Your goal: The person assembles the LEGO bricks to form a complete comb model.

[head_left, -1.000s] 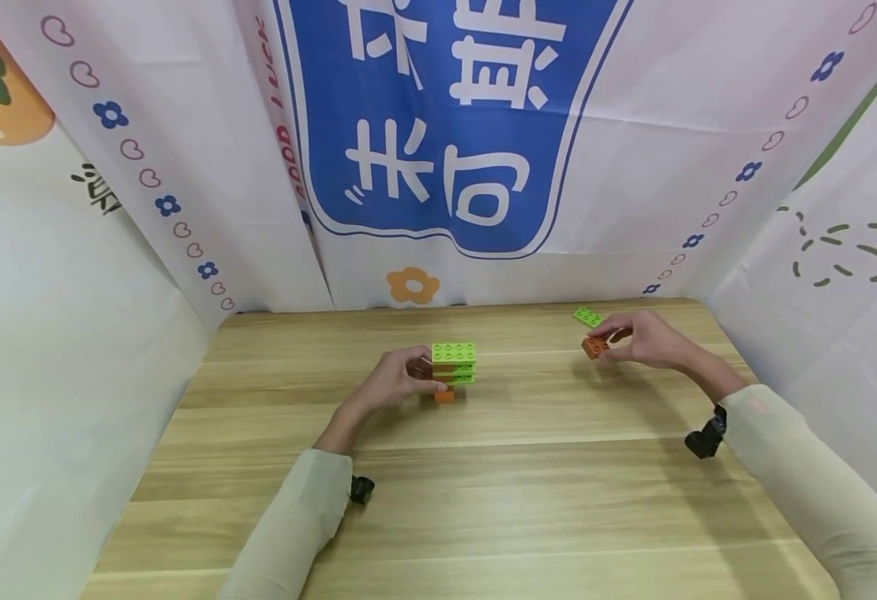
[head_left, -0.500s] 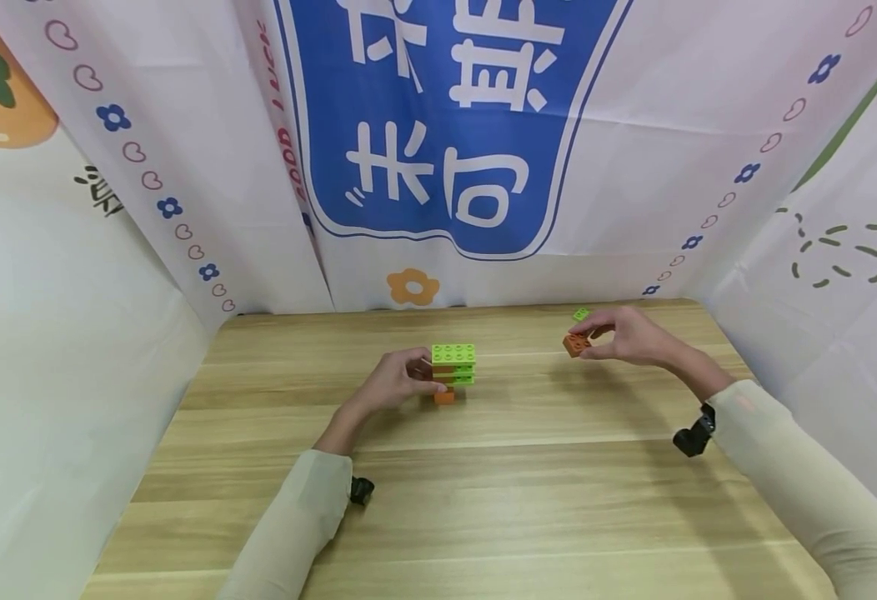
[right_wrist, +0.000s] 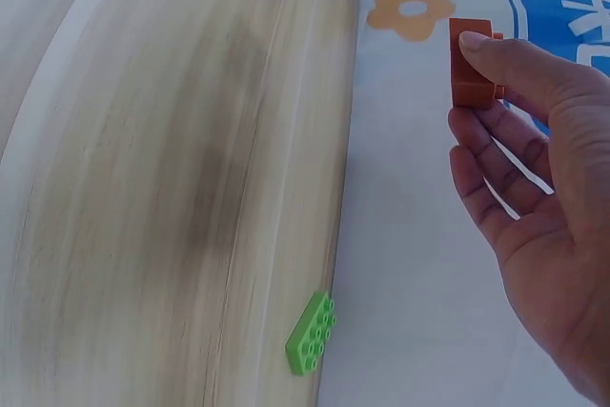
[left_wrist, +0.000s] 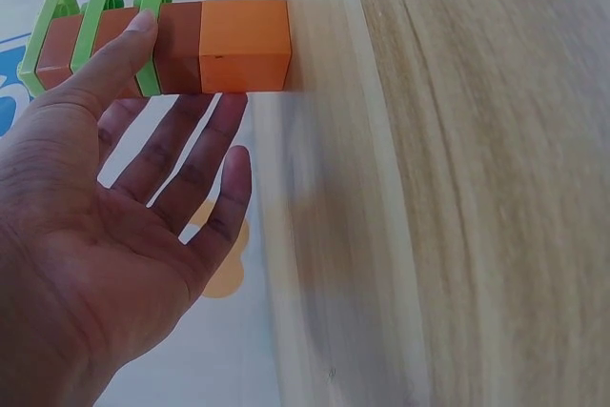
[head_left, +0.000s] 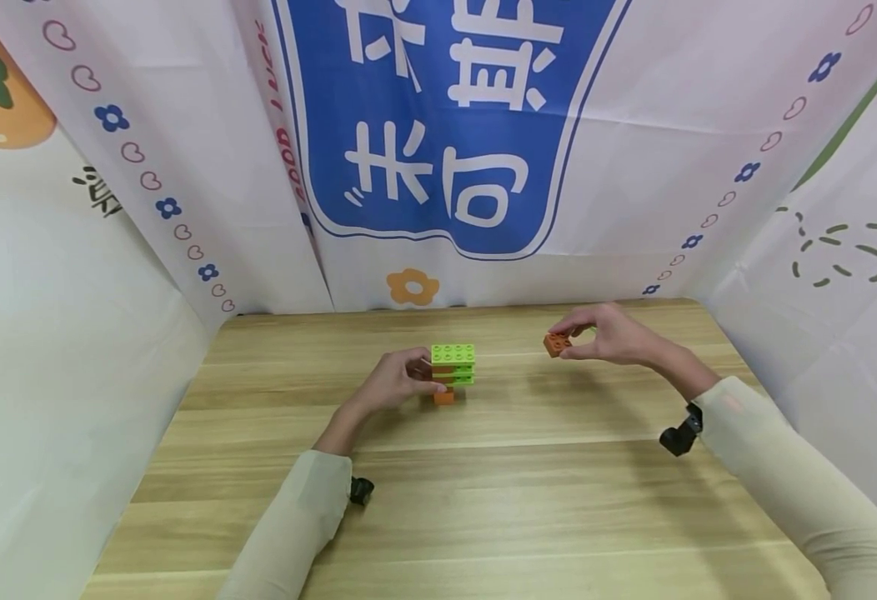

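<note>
In the head view a stack of toy building bricks [head_left: 453,355] stands near the table's middle. The left wrist view shows it as an orange block [left_wrist: 245,46] at the base, with brown bricks and thin green plates alternating above. My left hand [head_left: 397,379] grips the stack from the left, thumb in front and fingers behind. Right of the stack, my right hand [head_left: 607,335] pinches a brown brick [head_left: 557,344] between thumb and fingers, studs facing up, raised over the table. The right wrist view shows the thumb pressed on that brown brick [right_wrist: 471,64].
A loose green plate [right_wrist: 311,335] lies near the table's back edge, mostly hidden behind the right hand in the head view. A printed cloth [head_left: 258,267] hangs behind the wooden table [head_left: 483,500]. Cameras [head_left: 682,437] are strapped to both wrists.
My right hand has carried the brown brick leftward toward the stack, and it now covers most of the loose green plate in the head view. The left hand and stack have stayed put.
</note>
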The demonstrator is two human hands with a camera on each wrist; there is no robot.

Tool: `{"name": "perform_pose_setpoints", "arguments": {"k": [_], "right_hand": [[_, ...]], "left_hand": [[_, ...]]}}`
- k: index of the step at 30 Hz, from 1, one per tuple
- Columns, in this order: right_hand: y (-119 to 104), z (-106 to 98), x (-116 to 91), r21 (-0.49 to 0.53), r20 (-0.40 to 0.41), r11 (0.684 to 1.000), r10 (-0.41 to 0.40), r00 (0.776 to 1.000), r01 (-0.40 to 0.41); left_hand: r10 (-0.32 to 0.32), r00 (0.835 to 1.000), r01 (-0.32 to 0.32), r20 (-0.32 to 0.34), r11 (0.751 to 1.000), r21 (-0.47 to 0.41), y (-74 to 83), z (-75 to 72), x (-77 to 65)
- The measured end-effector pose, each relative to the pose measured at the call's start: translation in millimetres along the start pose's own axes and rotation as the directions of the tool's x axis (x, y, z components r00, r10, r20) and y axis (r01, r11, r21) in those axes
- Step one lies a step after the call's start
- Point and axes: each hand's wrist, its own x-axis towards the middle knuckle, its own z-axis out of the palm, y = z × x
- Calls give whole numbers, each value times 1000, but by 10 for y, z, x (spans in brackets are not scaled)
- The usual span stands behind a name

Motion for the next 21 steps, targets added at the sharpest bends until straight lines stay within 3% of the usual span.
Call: {"name": "perform_pose_setpoints", "arguments": {"k": [21], "right_hand": [[-387,126,240,21,-14,997,-71,997,71]], "left_hand": [[0,1000,0,1,1000,6,-2,-4,-6]]}}
